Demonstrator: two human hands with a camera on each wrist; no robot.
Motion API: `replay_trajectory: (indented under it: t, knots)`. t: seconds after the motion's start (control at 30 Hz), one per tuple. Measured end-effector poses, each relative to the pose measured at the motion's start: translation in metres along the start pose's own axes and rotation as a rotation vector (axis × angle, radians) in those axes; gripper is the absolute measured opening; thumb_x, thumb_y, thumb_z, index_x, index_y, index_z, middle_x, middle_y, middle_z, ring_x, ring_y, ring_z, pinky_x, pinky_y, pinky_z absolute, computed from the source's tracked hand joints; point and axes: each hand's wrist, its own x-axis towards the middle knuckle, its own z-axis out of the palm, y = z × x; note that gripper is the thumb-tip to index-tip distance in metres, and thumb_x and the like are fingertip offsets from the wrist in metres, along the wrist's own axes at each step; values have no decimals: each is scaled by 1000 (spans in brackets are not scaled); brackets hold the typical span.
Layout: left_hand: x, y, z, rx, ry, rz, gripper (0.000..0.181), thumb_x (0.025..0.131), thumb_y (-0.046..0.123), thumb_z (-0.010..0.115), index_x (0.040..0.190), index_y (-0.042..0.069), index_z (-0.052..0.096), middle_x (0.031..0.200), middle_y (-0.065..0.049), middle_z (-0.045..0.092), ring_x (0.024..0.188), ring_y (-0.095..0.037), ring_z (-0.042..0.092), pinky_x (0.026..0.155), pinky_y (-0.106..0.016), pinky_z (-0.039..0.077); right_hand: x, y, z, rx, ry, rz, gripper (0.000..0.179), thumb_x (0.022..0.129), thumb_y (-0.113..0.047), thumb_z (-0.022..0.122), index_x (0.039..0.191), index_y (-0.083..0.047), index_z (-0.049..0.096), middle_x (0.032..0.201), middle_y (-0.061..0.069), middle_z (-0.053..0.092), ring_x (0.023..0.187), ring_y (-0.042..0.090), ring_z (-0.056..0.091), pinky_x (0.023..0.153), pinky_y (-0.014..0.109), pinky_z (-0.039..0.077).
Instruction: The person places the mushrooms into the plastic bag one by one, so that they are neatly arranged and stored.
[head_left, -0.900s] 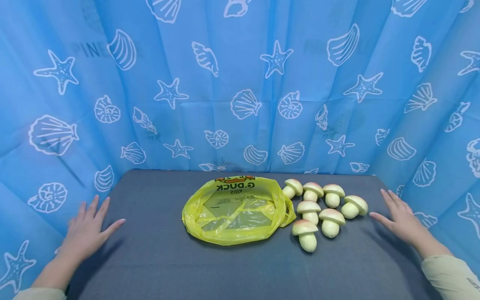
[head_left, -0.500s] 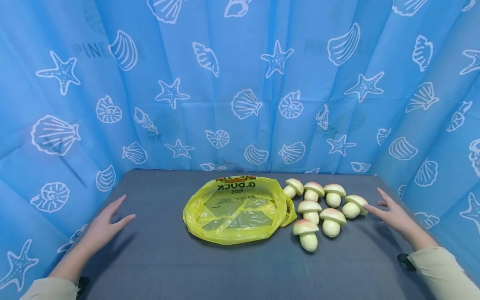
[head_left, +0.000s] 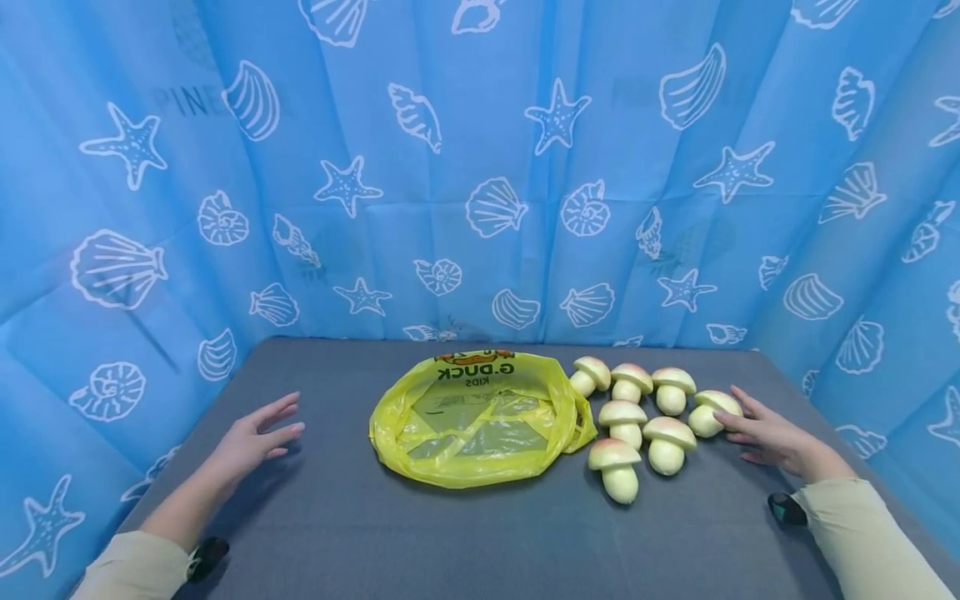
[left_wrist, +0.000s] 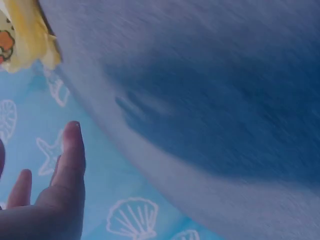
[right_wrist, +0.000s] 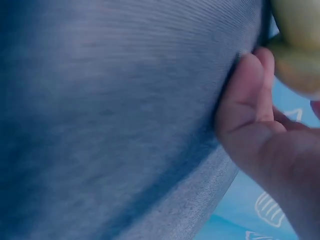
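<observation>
Several toy mushrooms (head_left: pixel 620 481) with pale stems and cream caps tinged pink lie grouped right of the middle. My right hand (head_left: pixel 776 437) is at the rightmost mushroom (head_left: pixel 703 419), its thumb overlapping the cap's edge in the head view. In the right wrist view this hand's fingers (right_wrist: pixel 240 90) are slightly bent beside a mushroom (right_wrist: pixel 300 70) at the upper right. My left hand (head_left: pixel 247 446) hovers over the table's left side, fingers loosely extended and holding nothing. Left of the mushrooms, a yellow plastic bag (head_left: pixel 465 477) lies with its mouth spread wide.
A dark grey cloth (head_left: pixel 420 542) covers the table. Behind it and at both sides hangs a blue curtain (head_left: pixel 450 250) printed with white shells and starfish. The bag's gathered handle (head_left: pixel 582 425) reaches close to the nearest mushrooms.
My left hand has moved right, inward over the table. My right hand has come left to the rightmost mushroom, its fingers bending a little. The bag and mushrooms stay in place.
</observation>
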Motion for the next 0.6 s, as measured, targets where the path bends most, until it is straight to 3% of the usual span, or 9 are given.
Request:
replay_trajectory:
  t: [0.17, 0.43, 0.6]
  knots:
    - [5, 4, 11, -83, -29, -23, 68, 102, 29, 51, 154, 1, 17, 152, -32, 24, 128, -42, 45, 99, -53, 42, 1, 0, -2, 26, -32, 16, 92, 101, -44, 43, 145, -8, -29, 147, 42, -15, 133, 60, 14, 91, 54, 41]
    - [15, 15, 35, -161, -10, -85, 61, 102, 22, 51, 153, 3, 25, 151, -29, 30, 124, -36, 52, 99, -52, 43, 3, -3, 4, -31, 17, 8, 91, 101, -43, 46, 147, -4, -23, 147, 42, -10, 128, 56, 25, 96, 60, 40]
    - [22, 23, 50, -195, -12, -104, 60, 100, 22, 55, 152, 3, 30, 150, -27, 34, 122, -34, 54, 99, -52, 43, 3, -7, 5, -31, 28, 20, 90, 101, -45, 43, 147, -3, -21, 148, 41, -9, 125, 55, 28, 93, 58, 42]
